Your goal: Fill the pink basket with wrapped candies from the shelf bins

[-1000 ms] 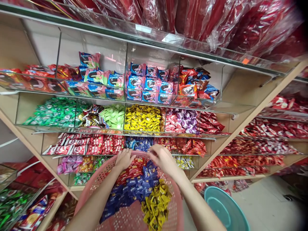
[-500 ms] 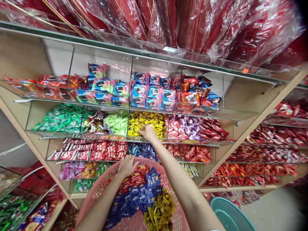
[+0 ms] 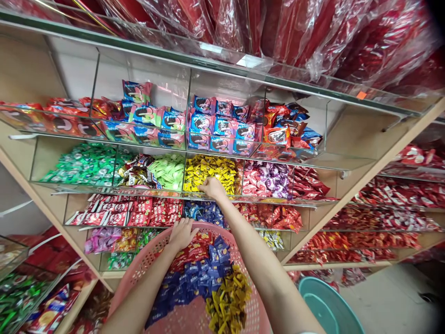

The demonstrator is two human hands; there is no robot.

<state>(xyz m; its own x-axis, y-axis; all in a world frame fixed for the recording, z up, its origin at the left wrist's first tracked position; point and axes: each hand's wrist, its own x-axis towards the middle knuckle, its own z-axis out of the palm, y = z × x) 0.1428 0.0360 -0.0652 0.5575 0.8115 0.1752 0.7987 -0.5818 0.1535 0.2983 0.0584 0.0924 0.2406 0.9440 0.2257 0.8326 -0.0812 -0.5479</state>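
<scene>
A pink perforated plastic basket (image 3: 130, 278) stands before me. Inside it lie red packets (image 3: 198, 248), dark blue packets (image 3: 194, 280) and a heap of yellow-wrapped candies (image 3: 229, 301). My left hand (image 3: 181, 233) grips the basket's far rim, fingers over the edge and thumb on the inner side. My right hand (image 3: 212, 188) reaches over the basket to a shelf compartment of yellow-wrapped candies (image 3: 208, 169). Its fingers are curled together at the front of that pile; whatever is between them is hidden.
Glass dividers and a glass front edge (image 3: 167, 191) bound the compartments. Green candies (image 3: 86, 162) and purple-and-white candies (image 3: 274, 176) fill others. Packaged cakes (image 3: 201, 123) stand on the shelf above. A teal tub (image 3: 327, 306) is on the floor at right.
The view has shifted slightly, so the shelves appear a little higher. My right hand stays at the yellow candies, fingers still curled. My left hand keeps its place on the basket rim.
</scene>
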